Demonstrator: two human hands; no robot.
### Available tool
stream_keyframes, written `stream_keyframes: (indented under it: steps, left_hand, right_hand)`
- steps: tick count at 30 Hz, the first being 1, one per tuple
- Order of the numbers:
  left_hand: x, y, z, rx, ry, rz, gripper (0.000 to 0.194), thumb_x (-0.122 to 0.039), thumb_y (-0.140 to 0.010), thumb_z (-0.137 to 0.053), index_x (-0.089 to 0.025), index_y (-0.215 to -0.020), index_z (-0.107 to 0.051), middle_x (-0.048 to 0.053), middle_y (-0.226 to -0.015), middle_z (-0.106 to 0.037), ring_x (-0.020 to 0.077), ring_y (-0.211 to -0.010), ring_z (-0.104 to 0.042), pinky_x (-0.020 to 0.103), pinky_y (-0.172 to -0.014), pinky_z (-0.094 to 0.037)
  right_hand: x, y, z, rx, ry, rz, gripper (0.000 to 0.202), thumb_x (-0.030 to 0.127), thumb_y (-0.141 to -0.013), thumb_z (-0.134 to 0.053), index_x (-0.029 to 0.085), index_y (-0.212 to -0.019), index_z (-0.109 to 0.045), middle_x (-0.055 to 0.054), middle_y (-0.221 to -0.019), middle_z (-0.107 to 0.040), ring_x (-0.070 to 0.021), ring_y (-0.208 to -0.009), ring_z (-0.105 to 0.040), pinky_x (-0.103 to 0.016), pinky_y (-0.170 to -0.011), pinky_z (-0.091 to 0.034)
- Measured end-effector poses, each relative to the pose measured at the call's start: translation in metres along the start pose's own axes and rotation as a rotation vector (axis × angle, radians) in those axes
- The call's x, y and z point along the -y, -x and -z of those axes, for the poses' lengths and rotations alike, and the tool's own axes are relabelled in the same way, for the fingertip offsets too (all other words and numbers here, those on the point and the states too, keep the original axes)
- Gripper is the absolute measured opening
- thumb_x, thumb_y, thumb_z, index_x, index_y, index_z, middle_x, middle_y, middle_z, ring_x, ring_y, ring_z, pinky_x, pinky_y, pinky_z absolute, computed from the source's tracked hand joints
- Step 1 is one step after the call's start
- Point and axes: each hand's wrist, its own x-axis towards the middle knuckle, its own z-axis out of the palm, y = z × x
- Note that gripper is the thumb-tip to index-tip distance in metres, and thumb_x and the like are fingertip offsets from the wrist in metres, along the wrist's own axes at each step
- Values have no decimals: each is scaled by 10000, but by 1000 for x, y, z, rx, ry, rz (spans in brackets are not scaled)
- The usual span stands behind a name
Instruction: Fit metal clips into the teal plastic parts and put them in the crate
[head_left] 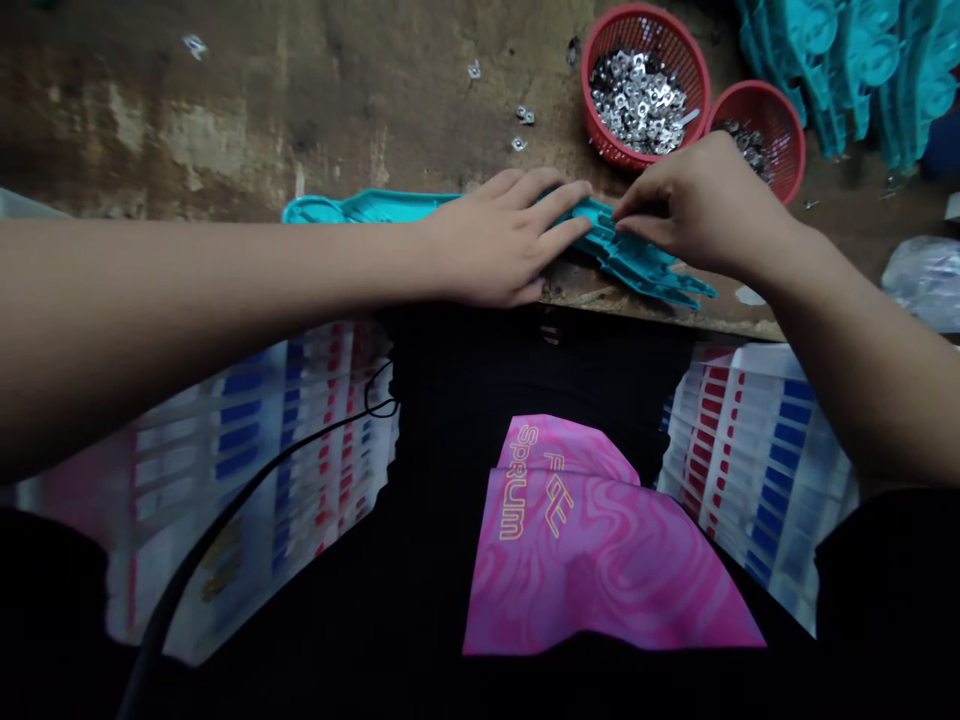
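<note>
A long teal plastic part (405, 205) lies along the front edge of the wooden table. My left hand (517, 235) rests flat over its middle, fingers stretched out and slightly spread, pressing on it from above. At the part's right section, my right hand (694, 205) is closed in a pinch, thumb and forefinger touching or just above the plastic. Whatever sits between those fingertips is too small and hidden to name. Just behind the right hand stands a red basket (592, 120) of small shiny metal pieces (641, 100).
A smaller red basket (791, 150) with darker small metal parts adjoins the first. More teal plastic parts (825, 70) are stacked at the back right. Loose metal pieces (519, 143) lie scattered on the table (337, 90). A clear plastic bag (926, 280) sits at the right edge.
</note>
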Motion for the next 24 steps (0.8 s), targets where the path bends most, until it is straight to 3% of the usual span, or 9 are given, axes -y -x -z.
stream_keyframes:
  steps: [7, 17, 21, 24]
  left_hand:
    - [1, 1, 0, -7, -23, -19, 1145, -537, -1027, -807, -155, -2038, -429, 272, -2088, -468, 606, -1956, -385, 811, -1606, -386]
    - [3, 1, -2, 3, -35, -14, 1111, -519, -1069, -784, -158, -2052, -416, 264, -2106, -442, 593, -1969, -363, 797, -1609, -374]
    - [2, 0, -2, 1, -39, -31, 1125, -605, -1076, -823, -140, -2031, -454, 300, -2101, -430, 618, -1952, -385, 808, -1588, -388]
    - [1, 1, 1, 3, -42, -43, 1121, -570, -1060, -852, -114, -2014, -478, 333, -2109, -397, 636, -1939, -412, 829, -1566, -406]
  right_hand:
    - [9, -1, 10, 37, 172, 70, 522, 549, -1162, -592, 220, -1302, -972, -246, -1385, -911, -458, -1248, -852, -632, -1245, -611]
    - [-2, -2, 4, 49, 36, 59, 301, 513, -1070, -704, 312, -1151, -912, -185, -1345, -909, -419, -1278, -849, -603, -1337, -563]
    - [-2, -1, 6, 60, 70, 67, 304, 479, -1116, -678, 308, -1213, -910, -175, -1383, -908, -397, -1295, -839, -579, -1328, -583]
    - [-2, -1, 7, 83, 118, 106, 325, 422, -1154, -639, 281, -1219, -925, -174, -1373, -909, -374, -1247, -833, -545, -1257, -609]
